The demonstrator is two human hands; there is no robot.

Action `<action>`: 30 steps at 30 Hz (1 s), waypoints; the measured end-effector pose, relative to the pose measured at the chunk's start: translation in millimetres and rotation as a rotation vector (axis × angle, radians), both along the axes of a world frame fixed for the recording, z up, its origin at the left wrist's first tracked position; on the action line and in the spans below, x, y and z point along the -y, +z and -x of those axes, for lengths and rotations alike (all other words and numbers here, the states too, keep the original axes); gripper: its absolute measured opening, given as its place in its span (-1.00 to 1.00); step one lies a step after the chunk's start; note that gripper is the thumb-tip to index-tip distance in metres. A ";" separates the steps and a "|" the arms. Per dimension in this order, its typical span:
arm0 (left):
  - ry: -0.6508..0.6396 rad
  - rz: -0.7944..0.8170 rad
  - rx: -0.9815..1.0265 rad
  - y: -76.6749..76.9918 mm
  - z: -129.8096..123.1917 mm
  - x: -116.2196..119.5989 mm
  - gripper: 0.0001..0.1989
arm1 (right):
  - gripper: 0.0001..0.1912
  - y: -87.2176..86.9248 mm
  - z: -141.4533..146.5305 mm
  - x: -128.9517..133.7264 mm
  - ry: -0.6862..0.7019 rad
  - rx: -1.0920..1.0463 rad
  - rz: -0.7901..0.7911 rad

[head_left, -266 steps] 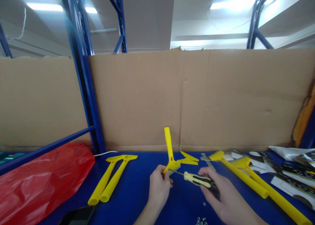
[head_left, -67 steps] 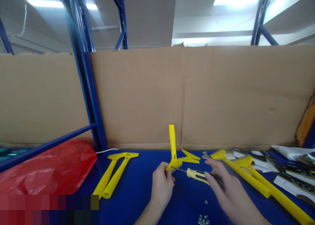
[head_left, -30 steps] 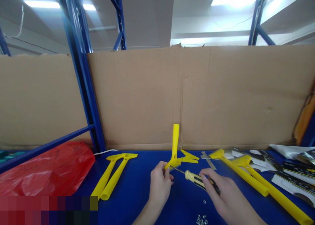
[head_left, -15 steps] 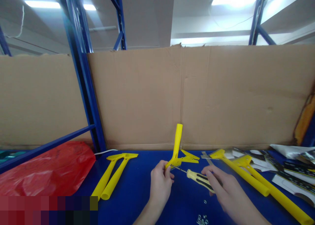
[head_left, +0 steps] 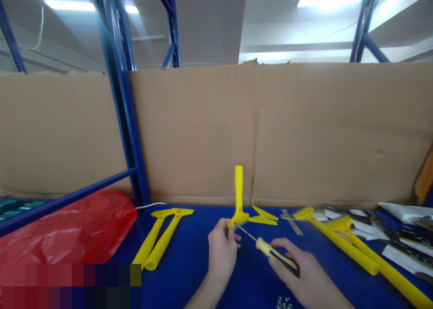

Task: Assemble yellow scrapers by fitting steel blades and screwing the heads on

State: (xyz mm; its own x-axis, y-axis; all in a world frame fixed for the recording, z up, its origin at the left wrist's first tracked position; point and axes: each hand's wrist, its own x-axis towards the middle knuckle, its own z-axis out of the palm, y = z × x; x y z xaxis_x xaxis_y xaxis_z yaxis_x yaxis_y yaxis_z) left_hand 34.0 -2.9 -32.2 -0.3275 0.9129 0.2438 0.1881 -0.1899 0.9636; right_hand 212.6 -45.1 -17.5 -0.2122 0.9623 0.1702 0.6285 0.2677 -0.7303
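My left hand (head_left: 223, 243) is closed on the flared head of a yellow plastic scraper handle (head_left: 239, 189), whose round grip points upward. In my right hand (head_left: 297, 268) is a screwdriver (head_left: 270, 250) with a cream and black handle. Its shaft slants up to the left, and the tip meets the scraper handle's head beside my left fingers. Whether a screw sits under the tip is too small to tell. Just right of the head lie flat yellow plastic pieces (head_left: 264, 216). Small metal nuts and screws (head_left: 283, 302) lie near the bottom edge.
Two yellow handles (head_left: 165, 239) lie on the blue table (head_left: 189, 273) at left, beside a red plastic bag (head_left: 98, 230). More yellow scrapers (head_left: 341, 241) and black-and-white printed cards (head_left: 406, 255) lie at right. A cardboard wall (head_left: 203, 133) and blue rack post (head_left: 125, 101) stand behind.
The scraper handle has tilted from leaning right to nearly upright. My right hand has shifted its grip and the screwdriver slants more steeply. The whole view has moved slightly.
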 end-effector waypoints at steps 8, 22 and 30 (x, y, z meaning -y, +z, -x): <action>-0.023 0.054 0.181 5.7 -8.6 4.5 -0.94 | -0.69 12.3 -6.0 4.7 -0.008 0.277 -0.094; 0.014 0.036 0.251 7.0 -7.0 4.5 -0.90 | -0.75 9.9 -20.8 -5.6 -0.176 0.406 -0.212; 0.029 -0.016 0.228 4.2 -6.6 3.9 -0.86 | -0.75 9.7 -20.1 -6.3 -0.197 0.452 -0.161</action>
